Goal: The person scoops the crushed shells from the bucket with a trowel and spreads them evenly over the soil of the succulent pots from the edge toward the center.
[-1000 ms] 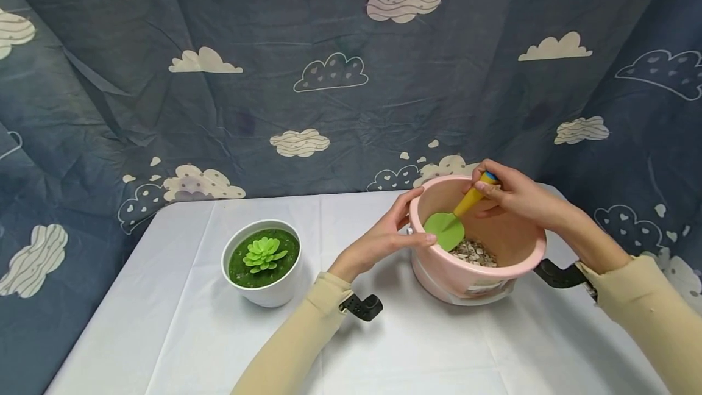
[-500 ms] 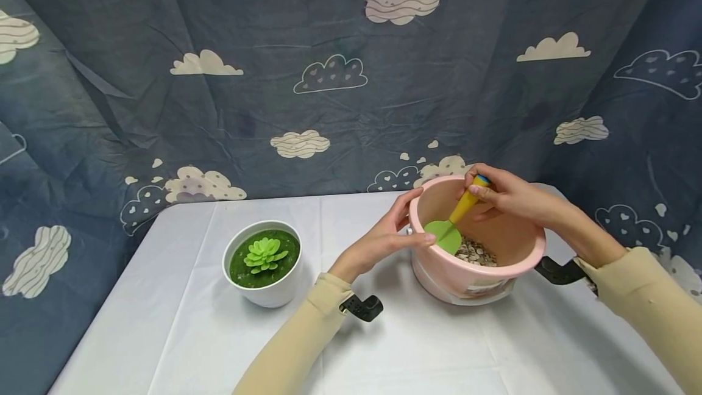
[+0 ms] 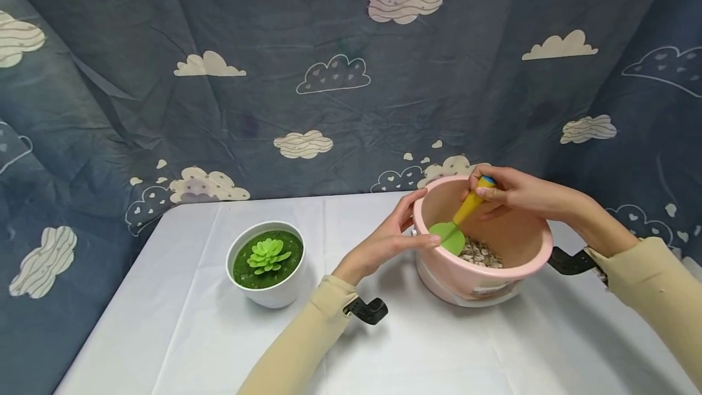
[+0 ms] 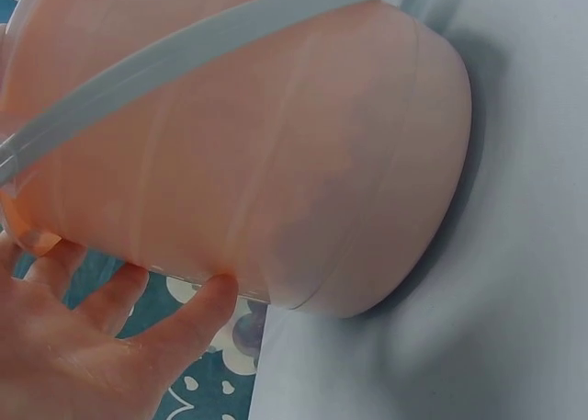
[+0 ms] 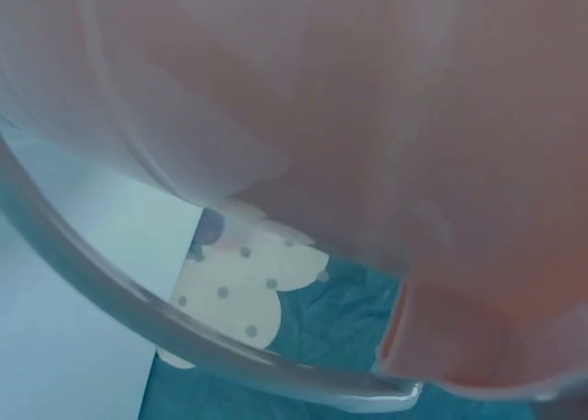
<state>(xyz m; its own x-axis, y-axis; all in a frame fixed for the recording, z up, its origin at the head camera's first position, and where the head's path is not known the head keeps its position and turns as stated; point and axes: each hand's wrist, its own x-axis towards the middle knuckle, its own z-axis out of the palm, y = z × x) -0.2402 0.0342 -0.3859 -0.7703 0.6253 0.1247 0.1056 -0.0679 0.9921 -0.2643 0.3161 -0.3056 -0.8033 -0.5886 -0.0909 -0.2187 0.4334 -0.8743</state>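
Note:
A pink bucket [image 3: 485,279] stands at the right of the table with pebbles [image 3: 479,253] on its bottom. My left hand [image 3: 384,238] holds the bucket's left side, thumb at the rim and fingers around the outer wall; the left wrist view shows several fingers [image 4: 175,333] against that wall. Over the bucket, my right hand [image 3: 512,194] grips the yellow handle of a toy shovel [image 3: 448,238]. Its green blade slants down inside, near the left wall. The right wrist view shows only the bucket's outside and its handle [image 5: 184,333]; the right hand is hidden there.
A white pot [image 3: 274,297] with a green succulent [image 3: 267,256] stands to the left on the white-covered table [image 3: 181,322]. Behind the table hangs a dark cloth [image 3: 263,108] printed with clouds. The bucket's pale handle hangs down its front.
The right hand and shovel have shifted slightly left within the bucket since a second ago. The left hand keeps its hold. The head view has drifted a little.

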